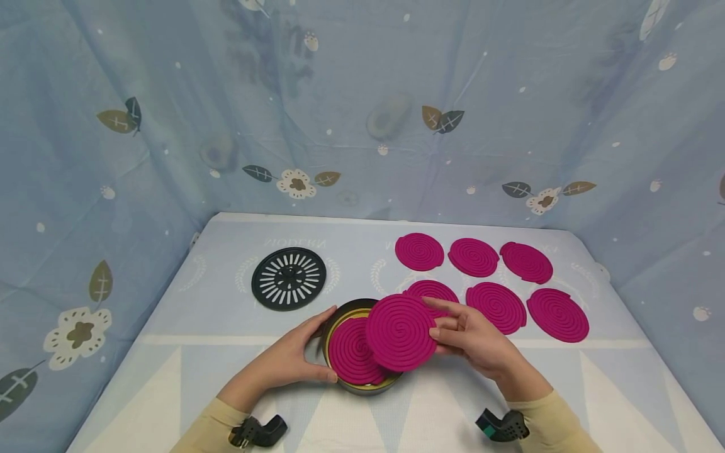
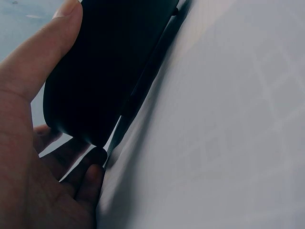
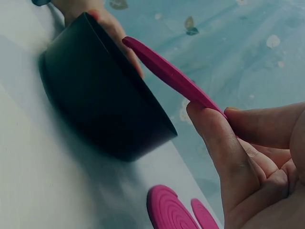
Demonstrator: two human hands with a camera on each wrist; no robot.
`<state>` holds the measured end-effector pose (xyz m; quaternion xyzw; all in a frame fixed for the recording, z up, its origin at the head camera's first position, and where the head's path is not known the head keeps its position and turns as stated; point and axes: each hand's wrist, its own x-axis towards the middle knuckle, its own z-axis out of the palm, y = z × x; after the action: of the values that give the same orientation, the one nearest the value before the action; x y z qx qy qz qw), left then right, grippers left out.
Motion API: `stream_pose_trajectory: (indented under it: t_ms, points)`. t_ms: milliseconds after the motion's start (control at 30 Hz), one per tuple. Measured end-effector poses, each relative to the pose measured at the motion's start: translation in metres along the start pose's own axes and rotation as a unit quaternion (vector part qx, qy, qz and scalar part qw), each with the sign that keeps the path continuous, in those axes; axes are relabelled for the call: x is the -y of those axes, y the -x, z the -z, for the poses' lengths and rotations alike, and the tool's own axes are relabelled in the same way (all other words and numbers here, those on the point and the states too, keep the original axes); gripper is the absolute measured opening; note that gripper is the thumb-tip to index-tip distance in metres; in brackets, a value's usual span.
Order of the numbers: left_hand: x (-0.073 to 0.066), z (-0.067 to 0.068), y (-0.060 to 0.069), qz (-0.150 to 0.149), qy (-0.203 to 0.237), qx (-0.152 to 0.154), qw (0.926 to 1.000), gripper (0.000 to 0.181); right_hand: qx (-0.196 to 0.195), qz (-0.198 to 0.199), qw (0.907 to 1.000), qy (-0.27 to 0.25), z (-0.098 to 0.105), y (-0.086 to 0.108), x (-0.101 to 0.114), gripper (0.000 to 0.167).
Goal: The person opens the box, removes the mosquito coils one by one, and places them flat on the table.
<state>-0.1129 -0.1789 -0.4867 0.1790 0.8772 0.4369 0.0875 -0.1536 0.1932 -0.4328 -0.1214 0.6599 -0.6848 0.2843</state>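
My left hand [image 1: 291, 355] grips the left side of a round dark tin [image 1: 365, 391] with a gold-coloured inside, thumb in front and fingers behind. In the left wrist view the tin's black wall [image 2: 105, 62] lies between thumb and fingers. A magenta mosquito coil [image 1: 347, 352] is inside the tin. My right hand [image 1: 474, 336] pinches another mosquito coil [image 1: 399, 333] by its right edge, tilted over the tin's right part. The right wrist view shows this coil edge-on, above the rim and between thumb and finger.
A black slotted round lid [image 1: 289, 279] lies to the left behind the tin. Several more magenta coils lie in two rows at the back right, the nearest one [image 1: 433, 290] partly hidden by the held coil. A patterned blue cloth [image 1: 362, 113] hangs behind the table.
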Motion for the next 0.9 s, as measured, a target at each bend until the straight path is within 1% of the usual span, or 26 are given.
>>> stream_pose_trajectory:
  t_ms: [300, 467, 767, 900]
  points:
    - [-0.002, 0.000, 0.000, 0.010, 0.000, 0.002, 0.9999, 0.119, -0.015, 0.005, 0.9995, -0.028, 0.013, 0.015, -0.003, 0.069]
    - [-0.003, 0.000, 0.000, 0.010, 0.000, 0.001, 1.0000, 0.120, -0.022, 0.006, 0.9989, -0.040, 0.018, 0.021, -0.005, 0.069]
    - [-0.002, 0.000, 0.000, 0.009, 0.002, 0.001, 1.0000, 0.118, -0.038, 0.011, 0.9987, -0.033, 0.029, 0.034, -0.011, 0.067]
    - [-0.002, 0.000, 0.000, 0.007, 0.004, 0.002, 1.0000, 0.118, -0.031, 0.024, 0.9985, -0.037, 0.035, 0.040, -0.016, 0.065]
